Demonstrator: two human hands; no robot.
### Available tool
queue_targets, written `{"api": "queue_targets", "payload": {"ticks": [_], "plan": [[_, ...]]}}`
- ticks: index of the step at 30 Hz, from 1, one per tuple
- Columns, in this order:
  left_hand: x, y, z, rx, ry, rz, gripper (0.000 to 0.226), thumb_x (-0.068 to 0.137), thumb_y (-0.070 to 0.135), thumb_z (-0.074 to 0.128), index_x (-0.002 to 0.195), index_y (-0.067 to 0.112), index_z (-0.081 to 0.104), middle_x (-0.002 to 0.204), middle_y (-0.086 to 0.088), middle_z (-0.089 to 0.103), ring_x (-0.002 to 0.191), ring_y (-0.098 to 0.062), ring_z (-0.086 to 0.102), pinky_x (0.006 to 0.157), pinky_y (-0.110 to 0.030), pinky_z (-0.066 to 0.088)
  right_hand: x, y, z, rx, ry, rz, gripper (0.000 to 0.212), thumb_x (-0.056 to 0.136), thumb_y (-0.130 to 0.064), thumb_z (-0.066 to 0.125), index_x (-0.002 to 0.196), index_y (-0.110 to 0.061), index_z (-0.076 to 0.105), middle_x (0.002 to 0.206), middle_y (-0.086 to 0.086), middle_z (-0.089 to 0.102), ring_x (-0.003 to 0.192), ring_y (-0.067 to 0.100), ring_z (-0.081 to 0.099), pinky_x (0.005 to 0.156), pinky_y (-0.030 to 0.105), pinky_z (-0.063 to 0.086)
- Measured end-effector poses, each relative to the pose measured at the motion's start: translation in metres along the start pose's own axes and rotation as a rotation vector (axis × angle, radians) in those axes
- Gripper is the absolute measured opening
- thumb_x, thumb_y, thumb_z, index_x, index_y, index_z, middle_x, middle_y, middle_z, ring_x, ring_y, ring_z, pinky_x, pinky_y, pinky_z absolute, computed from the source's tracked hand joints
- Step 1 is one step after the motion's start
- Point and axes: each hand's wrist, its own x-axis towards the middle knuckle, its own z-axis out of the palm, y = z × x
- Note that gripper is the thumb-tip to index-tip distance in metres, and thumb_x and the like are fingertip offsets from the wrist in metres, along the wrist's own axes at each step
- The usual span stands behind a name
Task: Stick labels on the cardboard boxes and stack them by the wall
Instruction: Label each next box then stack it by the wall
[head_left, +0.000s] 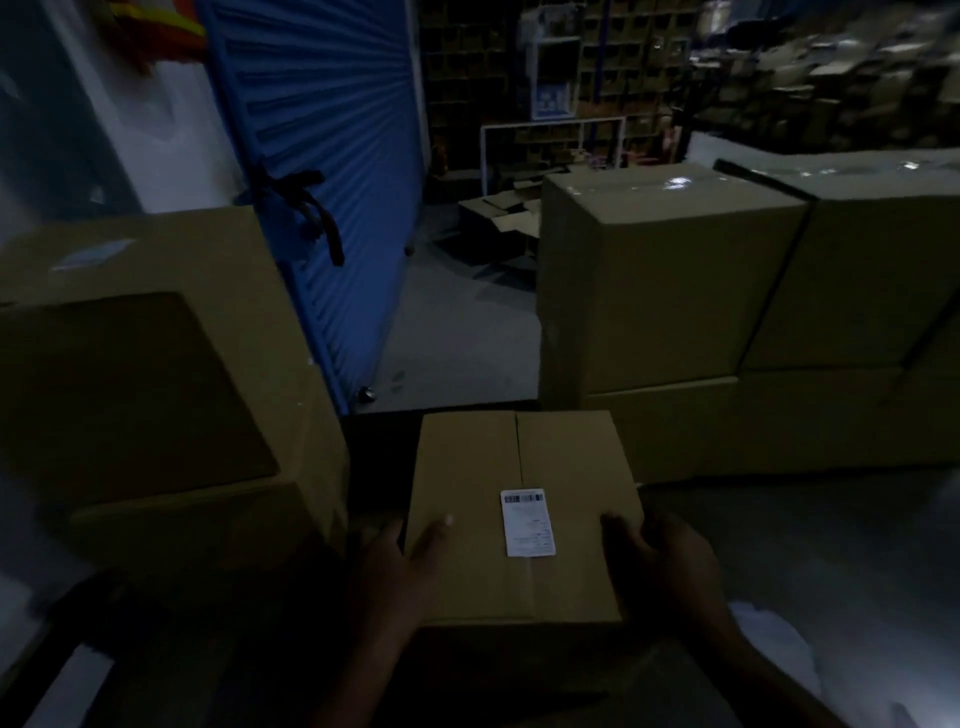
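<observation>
1. Dim warehouse floor (457, 332) runs back to dark shelving (483, 78), with a blue ribbed shutter (322, 171) leaning on the left and flattened cardboard (498, 218) lying on the floor behind.
2. One small box (519, 467) sits low in the middle, its top seam running away from the camera.
3. One white label (528, 521) with a barcode is stuck on that box's top, just right of the seam; its print is too small to read.
4. Two hands hold the box: the left hand (400, 566) has its grip on the near left edge with the thumb on top, and the right hand (665, 561) has its grip closed round the near right corner. The fingers below the box are hidden.
5. Left stack (156, 364): at least two boxes, the upper one carrying a pale blurred label (93, 253); its left side is cut off by the frame.
6. Right stack (727, 291): two upper boxes side by side on a lower row, cut off at the right edge, so the full count cannot be told.
7. What the small box rests on is too dark to make out.
</observation>
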Motion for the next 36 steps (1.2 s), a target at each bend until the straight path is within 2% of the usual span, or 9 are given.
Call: {"api": "queue_targets", "payload": {"ticks": [3, 5, 7, 9, 15, 22, 26, 31, 36], "plan": [[-0.016, 0.022, 0.021, 0.021, -0.041, 0.08, 0.078, 0.067, 0.09, 0.05, 0.112, 0.029, 0.067, 0.116, 0.001, 0.056, 0.101, -0.019, 0.059, 0.094, -0.041, 0.051, -0.01, 0.035, -0.025, -0.019, 0.066, 0.092, 0.035, 0.086, -0.065, 0.047, 0.096, -0.032, 0.057, 0.083, -0.009, 0.064, 0.072, 0.008, 0.063, 0.058, 0.028, 0.051], [-0.028, 0.041, 0.038, 0.055, -0.1, 0.108, 0.073, 0.071, 0.085, 0.053, 0.117, 0.029, 0.063, 0.121, 0.001, 0.053, 0.104, -0.022, 0.059, 0.094, -0.039, 0.05, -0.016, 0.059, -0.041, -0.085, 0.212, 0.081, 0.046, 0.082, -0.072, 0.043, 0.091, -0.029, 0.057, 0.082, -0.008, 0.061, 0.073, 0.011, 0.061, 0.064, 0.036, 0.054], [-0.039, 0.058, 0.06, 0.089, -0.121, 0.142, 0.066, 0.079, 0.075, 0.057, 0.122, 0.025, 0.06, 0.126, -0.001, 0.048, 0.108, -0.024, 0.056, 0.092, -0.036, 0.048, -0.022, 0.076, -0.062, -0.156, 0.29, 0.053, 0.043, 0.085, -0.067, 0.045, 0.082, -0.025, 0.057, 0.076, -0.005, 0.058, 0.071, 0.012, 0.056, 0.062, 0.035, 0.051], [-0.05, 0.077, 0.081, 0.107, -0.136, 0.175, 0.065, 0.08, 0.071, 0.058, 0.123, 0.022, 0.059, 0.126, -0.003, 0.047, 0.108, -0.025, 0.056, 0.091, -0.037, 0.047, -0.025, 0.095, -0.084, -0.167, 0.295, 0.058, 0.038, 0.088, -0.059, 0.049, 0.075, -0.024, 0.054, 0.069, -0.002, 0.055, 0.066, 0.013, 0.053, 0.055, 0.03, 0.042], [-0.09, 0.129, 0.161, 0.073, -0.219, 0.234, 0.064, 0.077, 0.071, 0.062, 0.118, 0.021, 0.059, 0.12, 0.0, 0.045, 0.104, -0.022, 0.056, 0.089, -0.038, 0.049, -0.022, 0.175, -0.155, -0.175, 0.383, 0.095, 0.05, 0.083, -0.071, 0.042, 0.07, -0.024, 0.053, 0.072, 0.003, 0.055, 0.063, 0.013, 0.052, 0.05, 0.027, 0.033], [-0.142, 0.189, 0.259, 0.079, -0.293, 0.286, 0.063, 0.076, 0.066, 0.069, 0.113, 0.017, 0.06, 0.118, 0.0, 0.045, 0.103, -0.015, 0.049, 0.082, -0.024, 0.035, -0.013, 0.255, -0.242, -0.194, 0.456, 0.118, 0.049, 0.083, -0.067, 0.047, 0.067, -0.021, 0.051, 0.068, 0.001, 0.052, 0.065, 0.017, 0.05, 0.053, 0.029, 0.037], [-0.162, 0.214, 0.309, 0.11, -0.344, 0.287, 0.068, 0.075, 0.068, 0.068, 0.116, 0.015, 0.06, 0.121, -0.003, 0.046, 0.11, -0.022, 0.052, 0.088, -0.029, 0.042, -0.006, 0.297, -0.275, -0.215, 0.475, 0.184, 0.05, 0.082, -0.07, 0.046, 0.073, -0.021, 0.054, 0.073, 0.0, 0.054, 0.07, 0.017, 0.053, 0.057, 0.032, 0.046], [-0.166, 0.245, 0.352, 0.137, -0.344, 0.343, 0.069, 0.072, 0.066, 0.074, 0.117, 0.016, 0.062, 0.119, -0.006, 0.053, 0.111, -0.025, 0.054, 0.094, -0.037, 0.047, -0.003, 0.323, -0.306, -0.233, 0.476, 0.216, 0.061, 0.081, -0.07, 0.042, 0.081, -0.012, 0.058, 0.073, 0.004, 0.057, 0.077, 0.025, 0.055, 0.06, 0.033, 0.044], [-0.155, 0.277, 0.378, 0.179, -0.381, 0.447, 0.058, 0.075, 0.056, 0.077, 0.117, 0.017, 0.065, 0.116, -0.006, 0.067, 0.106, -0.025, 0.062, 0.088, -0.034, 0.05, -0.017, 0.331, -0.309, -0.169, 0.552, 0.271, 0.065, 0.08, -0.06, 0.06, 0.111, -0.002, 0.055, 0.106, 0.015, 0.055, 0.104, 0.029, 0.048, 0.084, 0.039, 0.047]]}}
